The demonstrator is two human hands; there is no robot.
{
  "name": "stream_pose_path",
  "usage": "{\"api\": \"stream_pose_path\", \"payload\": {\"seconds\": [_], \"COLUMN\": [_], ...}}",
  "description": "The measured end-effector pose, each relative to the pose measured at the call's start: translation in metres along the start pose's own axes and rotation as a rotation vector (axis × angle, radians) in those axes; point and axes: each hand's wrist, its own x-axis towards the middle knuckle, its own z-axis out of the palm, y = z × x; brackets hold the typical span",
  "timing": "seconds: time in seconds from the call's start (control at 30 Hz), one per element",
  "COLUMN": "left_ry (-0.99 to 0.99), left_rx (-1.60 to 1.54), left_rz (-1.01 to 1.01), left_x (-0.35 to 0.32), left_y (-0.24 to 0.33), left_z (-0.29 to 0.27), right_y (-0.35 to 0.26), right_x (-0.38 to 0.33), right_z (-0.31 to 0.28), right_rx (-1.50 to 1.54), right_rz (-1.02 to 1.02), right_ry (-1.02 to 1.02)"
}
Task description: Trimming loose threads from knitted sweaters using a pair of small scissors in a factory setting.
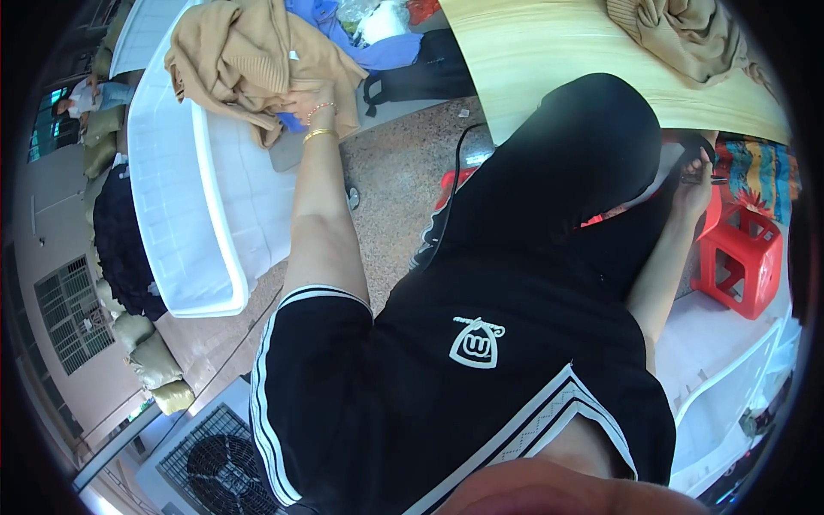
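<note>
My left arm reaches forward to a tan knitted sweater (236,64), which is bunched over the rim of a white plastic bin (210,184). My left hand (309,105) is closed on the sweater's near side, its fingertips partly lost in the folds. Out at the right, beside my knee, my right hand (697,176) is closed, with a small dark pointed thing (719,180) sticking out of it. What that thing is cannot be made out. Another tan knitted garment (687,39) lies on the pale yellow tabletop (532,51) ahead of me.
A black cloth bag (421,77) and blue cloth (386,53) lie beyond the sweater. Red plastic stool (745,257) and another white bin (730,386) stand at right. A dark cable (459,146) hangs by my leg. Far left, a person (90,99) sits near sacks (154,356).
</note>
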Motion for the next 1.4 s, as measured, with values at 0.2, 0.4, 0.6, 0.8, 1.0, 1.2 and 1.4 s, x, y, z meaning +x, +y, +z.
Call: {"api": "stream_pose_path", "payload": {"seconds": [0.2,0.4,0.6,0.8,1.0,1.2,1.4], "left_ry": [-0.279,0.150,-0.003,0.000,-0.147,-0.359,-0.513], "left_rx": [0.440,-0.033,0.136,0.148,0.280,0.086,-0.710], "left_rz": [0.184,1.074,1.138,1.201,1.074,0.764,0.427], "left_x": [-0.020,-0.092,-0.057,-0.069,-0.085,-0.091,-0.081], "left_y": [0.021,0.099,0.109,0.106,0.094,0.073,0.086], "left_z": [-0.057,-0.027,0.012,-0.033,-0.093,-0.155,-0.225], "right_y": [0.002,0.001,-0.003,0.001,0.003,0.002,0.003], "right_x": [-0.007,-0.013,-0.017,-0.016,-0.020,-0.019,-0.018], "right_z": [0.011,0.017,0.021,0.016,0.018,0.018,0.018], "right_rx": [0.008,0.021,0.115,0.151,0.121,0.121,0.143], "right_rz": [0.003,0.011,0.009,-0.002,-0.026,-0.004,0.013], "right_ry": [0.044,0.073,0.078,0.033,0.094,0.056,0.047]}}
